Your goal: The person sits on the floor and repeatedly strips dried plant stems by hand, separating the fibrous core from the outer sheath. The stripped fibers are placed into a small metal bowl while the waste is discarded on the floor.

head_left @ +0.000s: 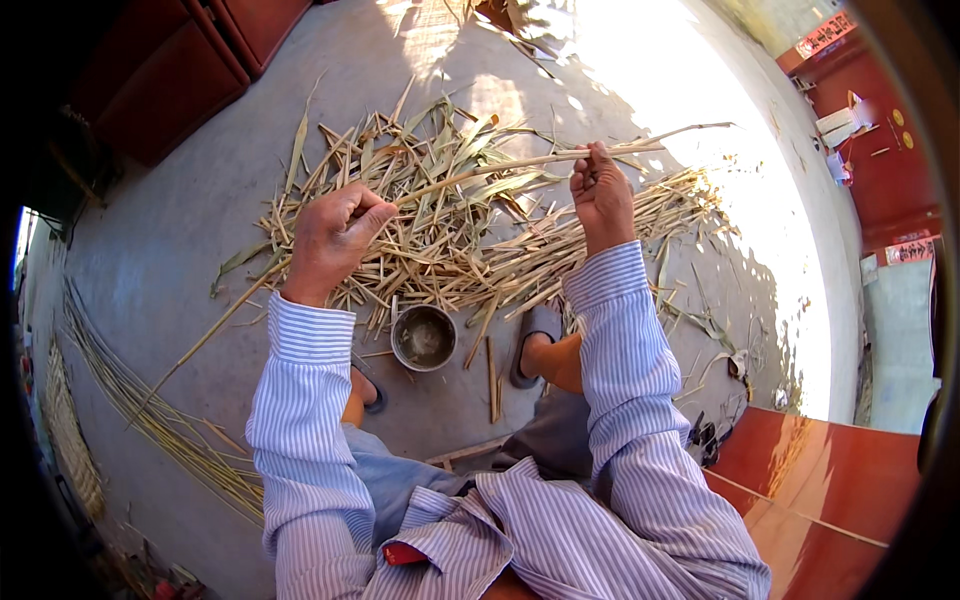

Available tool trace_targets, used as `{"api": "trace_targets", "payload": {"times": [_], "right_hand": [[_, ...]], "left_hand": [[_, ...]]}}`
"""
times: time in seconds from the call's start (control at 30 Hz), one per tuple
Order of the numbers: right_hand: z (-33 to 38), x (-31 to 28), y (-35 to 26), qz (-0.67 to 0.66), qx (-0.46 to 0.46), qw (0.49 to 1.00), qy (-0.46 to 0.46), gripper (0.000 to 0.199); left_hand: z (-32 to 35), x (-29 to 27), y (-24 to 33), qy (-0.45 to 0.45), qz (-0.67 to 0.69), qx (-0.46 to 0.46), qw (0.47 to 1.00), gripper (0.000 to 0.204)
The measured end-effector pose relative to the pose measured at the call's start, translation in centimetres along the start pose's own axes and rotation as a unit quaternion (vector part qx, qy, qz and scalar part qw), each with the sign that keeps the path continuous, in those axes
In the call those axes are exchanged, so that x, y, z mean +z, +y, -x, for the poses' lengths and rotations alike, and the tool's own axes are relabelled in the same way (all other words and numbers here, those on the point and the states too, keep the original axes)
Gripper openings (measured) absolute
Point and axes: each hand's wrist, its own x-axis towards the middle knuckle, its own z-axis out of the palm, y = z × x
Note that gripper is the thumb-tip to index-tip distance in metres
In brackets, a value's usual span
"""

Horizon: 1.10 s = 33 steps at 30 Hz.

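Your left hand (342,236) is closed around a long, thin, straw-coloured dry stalk (500,167); your right hand (602,190) pinches it between thumb and fingers. It spans both hands, above a loose pale-brown heap of stalks and leaves (430,258). It looks light and springy, probably brittle; hold it lightly, hands apart.

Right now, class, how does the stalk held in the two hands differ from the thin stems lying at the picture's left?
The stalk is a single piece; the thin stems are many, lying side by side.
The stalk is held by the left hand and right hand; the thin stems lie on the floor.
The stalk looks pale tan, the thin stems more yellow-green.
Both are long and slender.
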Motion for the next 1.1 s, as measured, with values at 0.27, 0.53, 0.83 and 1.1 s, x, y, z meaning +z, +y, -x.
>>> {"api": "trace_targets", "payload": {"times": [0.27, 0.53, 0.83, 1.1], "right_hand": [[4.7, 4.1, 2.4, 0.009, 0.091, 0.977, -0.194, 0.025], [4.7, 4.5, 4.0, 0.018, 0.058, 0.99, -0.125, 0.021], [4.5, 4.1, 3.7, 0.068, 0.087, 0.991, -0.078, 0.024], [0.9, -0.4, -1.2, 0.052, 0.038, 0.998, -0.009, 0.019]], "left_hand": [[0.0, 0.6, -1.7, -0.042, 0.063, -0.027, 0.997, 0.016], [0.0, 1.8, 1.2, 0.052, -0.103, 0.123, 0.986, 0.016], [0.8, 1.8, 1.5, 0.074, -0.247, 0.236, 0.937, 0.021], [1.9, -4.3, -1.1, 0.052, -0.258, 0.101, 0.959, 0.022]]}}
